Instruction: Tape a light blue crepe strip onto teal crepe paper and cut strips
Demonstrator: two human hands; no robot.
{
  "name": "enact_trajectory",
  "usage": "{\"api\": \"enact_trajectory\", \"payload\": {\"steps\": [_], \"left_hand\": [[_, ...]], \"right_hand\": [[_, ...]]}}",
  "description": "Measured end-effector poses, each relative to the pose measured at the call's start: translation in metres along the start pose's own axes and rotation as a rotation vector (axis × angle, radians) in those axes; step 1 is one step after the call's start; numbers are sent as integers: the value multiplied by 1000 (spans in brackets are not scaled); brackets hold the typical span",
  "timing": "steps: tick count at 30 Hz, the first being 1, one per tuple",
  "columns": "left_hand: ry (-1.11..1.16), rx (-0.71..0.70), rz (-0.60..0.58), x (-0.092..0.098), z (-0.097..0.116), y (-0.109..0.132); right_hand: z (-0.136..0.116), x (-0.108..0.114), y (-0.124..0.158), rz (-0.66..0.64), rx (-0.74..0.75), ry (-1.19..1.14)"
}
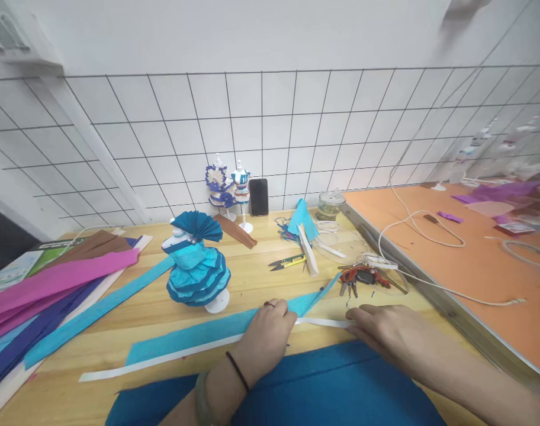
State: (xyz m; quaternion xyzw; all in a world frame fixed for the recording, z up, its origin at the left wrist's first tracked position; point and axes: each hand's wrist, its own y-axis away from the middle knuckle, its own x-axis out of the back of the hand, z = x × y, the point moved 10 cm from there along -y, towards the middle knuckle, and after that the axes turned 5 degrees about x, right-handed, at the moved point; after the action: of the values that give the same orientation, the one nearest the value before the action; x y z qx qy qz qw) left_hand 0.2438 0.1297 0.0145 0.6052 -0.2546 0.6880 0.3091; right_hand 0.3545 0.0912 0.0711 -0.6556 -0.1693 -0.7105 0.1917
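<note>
My left hand point(270, 334) rests on a long light blue crepe paper strip point(194, 334), fingers curled and pressed on its upper edge. A white tape strip point(163, 358) runs along the strip's lower edge. My right hand point(385, 328) lies flat with its fingertips on the right end of the white tape. Both forearms lie over a dark blue paper sheet point(323, 390) at the front edge. Just behind the strip stands a small mannequin in a blue paper dress point(196, 266).
Pink, purple, brown and blue paper strips point(52, 284) pile at the left. Yellow thread snips point(288, 261), a key bunch point(363, 277), paper scraps, a glass jar point(328, 206), a phone point(258, 196) and two small dressed mannequins point(229, 186) lie behind. An orange table point(474, 260) with cables adjoins right.
</note>
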Motion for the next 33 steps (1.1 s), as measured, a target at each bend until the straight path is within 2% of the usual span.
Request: {"api": "enact_trajectory", "payload": {"steps": [5, 10, 14, 17, 22, 27, 33], "left_hand": [[86, -53, 40, -1, 14, -29], [191, -110, 45, -2, 31, -52], [322, -101, 39, 2, 26, -62], [443, -45, 62, 10, 6, -60], [545, 88, 87, 18, -28, -39], [554, 113, 48, 11, -23, -24], [515, 116, 42, 0, -11, -32]], "right_hand": [[-10, -10, 3, -10, 8, 100], [-8, -6, 2, -2, -11, 114], [2, -1, -3, 11, -36, 130], [9, -3, -6, 14, -41, 140], [16, -10, -14, 14, -29, 144], [21, -15, -23, 10, -3, 155], [26, -19, -26, -22, 13, 195]]}}
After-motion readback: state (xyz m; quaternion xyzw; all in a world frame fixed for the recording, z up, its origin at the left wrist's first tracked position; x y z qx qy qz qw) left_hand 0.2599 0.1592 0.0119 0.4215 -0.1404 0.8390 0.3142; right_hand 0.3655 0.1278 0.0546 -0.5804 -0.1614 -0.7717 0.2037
